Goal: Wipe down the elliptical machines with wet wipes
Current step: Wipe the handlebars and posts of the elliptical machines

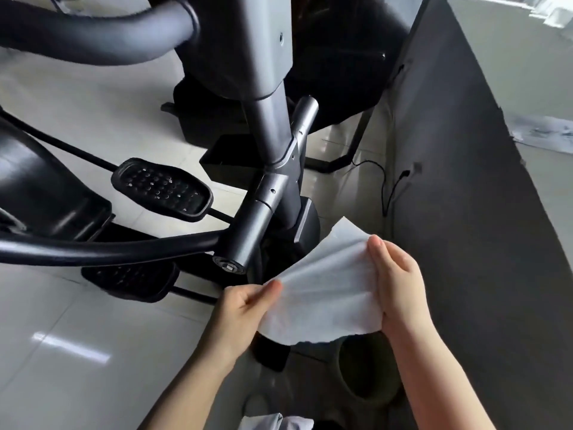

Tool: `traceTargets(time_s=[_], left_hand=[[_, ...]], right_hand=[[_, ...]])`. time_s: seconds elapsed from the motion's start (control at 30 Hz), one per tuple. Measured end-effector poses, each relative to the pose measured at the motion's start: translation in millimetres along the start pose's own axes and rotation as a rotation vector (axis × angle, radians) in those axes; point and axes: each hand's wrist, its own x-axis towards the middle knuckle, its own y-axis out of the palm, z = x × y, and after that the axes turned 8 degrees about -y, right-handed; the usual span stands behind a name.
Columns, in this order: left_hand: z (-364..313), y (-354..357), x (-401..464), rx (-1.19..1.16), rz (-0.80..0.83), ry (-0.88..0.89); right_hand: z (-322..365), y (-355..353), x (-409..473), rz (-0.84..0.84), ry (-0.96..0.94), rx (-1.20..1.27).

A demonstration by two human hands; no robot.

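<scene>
Wet wipe [322,290] stretched between left hand [245,308] and right hand [400,293], fingers pinching opposite edges. Pulling harder could tear it.

1. Both hands hold a white wet wipe [325,293] stretched out in the lower middle of the frame.
2. Left hand [245,308] pinches the wipe's left edge; right hand [400,290] grips the right edge, fingers curled over it.
3. Just above the wipe is the elliptical's grey upright post [266,125], with a black handlebar [102,246] running off to the left.
4. A studded black pedal [161,189] sits centre left, a second pedal [130,280] lower down.
5. Glossy tiled floor [62,352] underneath, dark panel [465,181] on the right.
</scene>
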Motion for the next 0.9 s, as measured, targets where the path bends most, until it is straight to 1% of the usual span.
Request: traceTargets(time_s=[0.03, 0.13, 0.17, 0.2, 0.33, 0.43, 0.53, 0.6, 0.63, 0.7, 0.77, 0.83, 0.87, 0.9], left_hand=[[-2, 2, 2, -0.039, 0.031, 0.020], [-18, 14, 14, -0.132, 0.188, 0.063], [-24, 19, 19, -0.142, 0.198, 0.078], [-31, 24, 25, -0.148, 0.184, 0.100], [-51, 45, 45, -0.215, 0.028, 0.141], [-52, 56, 60, -0.280, -0.038, 0.119], [-53, 60, 75, -0.387, -0.026, 0.015], [-57, 64, 89, -0.371, 0.027, -0.008], [-62, 69, 97, -0.358, 0.040, 0.005], [-72, 81, 116, -0.348, -0.004, 0.060], [-83, 95, 141, -0.292, -0.073, 0.144], [-91, 109, 174, -0.239, -0.093, 0.240], [-94, 115, 193, -0.193, -0.137, 0.285], [-97, 121, 214, -0.123, -0.216, 0.324]], right_hand=[[0, 0, 3, -0.026, -0.014, 0.001], [8, -2, 15, -0.113, -0.055, 0.007], [12, -4, 19, -0.137, -0.062, 0.003], [17, -8, 23, -0.150, -0.072, -0.006], [27, -29, 34, -0.168, -0.087, 0.001], [22, -32, 44, -0.194, -0.007, 0.054], [14, -21, 62, -0.170, 0.149, 0.126], [15, -13, 85, -0.124, 0.241, 0.213], [16, -10, 100, -0.110, 0.272, 0.260], [18, -6, 135, -0.060, 0.308, 0.357], [20, -3, 180, 0.001, 0.306, 0.430], [22, 1, 237, 0.039, 0.280, 0.488], [23, 4, 268, 0.065, 0.260, 0.517], [25, 8, 299, 0.081, 0.228, 0.524]])
